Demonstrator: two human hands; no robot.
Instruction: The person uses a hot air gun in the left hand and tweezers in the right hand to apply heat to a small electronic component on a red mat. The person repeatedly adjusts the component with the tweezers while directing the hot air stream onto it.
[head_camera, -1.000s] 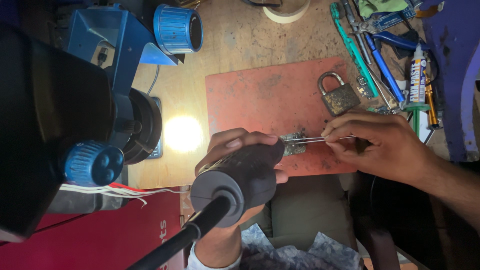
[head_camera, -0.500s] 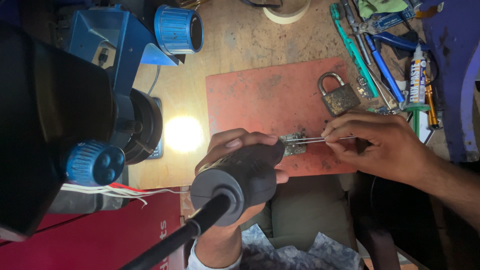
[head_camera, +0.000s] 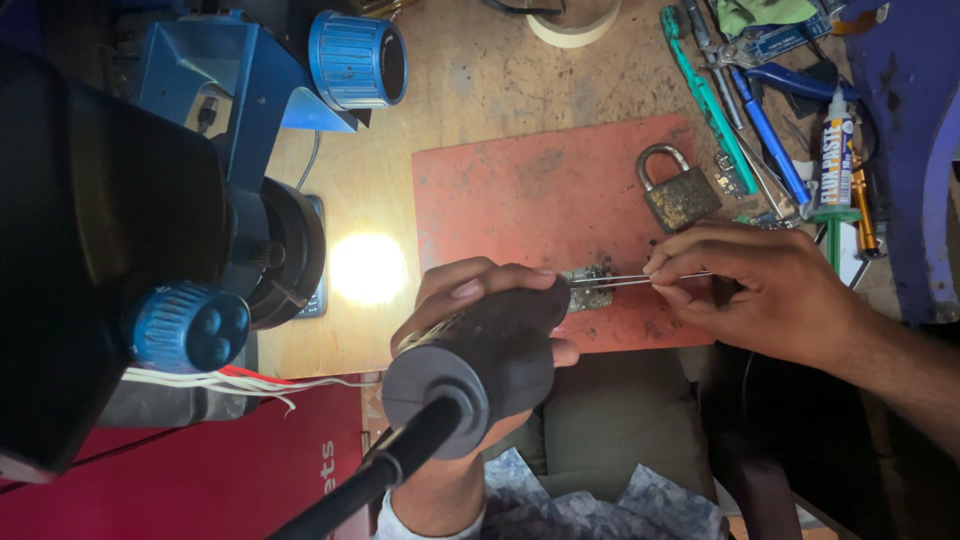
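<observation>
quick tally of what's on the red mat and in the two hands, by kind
padlock: 1
small circuit board: 1
tweezers, in the right hand: 1
black corded handpiece, in the left hand: 1
total: 4

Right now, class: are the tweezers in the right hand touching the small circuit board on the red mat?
Touching. The head view shows the tweezers tips lying on the small circuit board, no gap visible.

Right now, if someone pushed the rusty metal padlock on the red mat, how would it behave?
The rusty metal padlock lies flat, so it would probably slide, not roll. Its solid metal body suggests it is heavy for its size. The worn red mat may slow it.
</observation>
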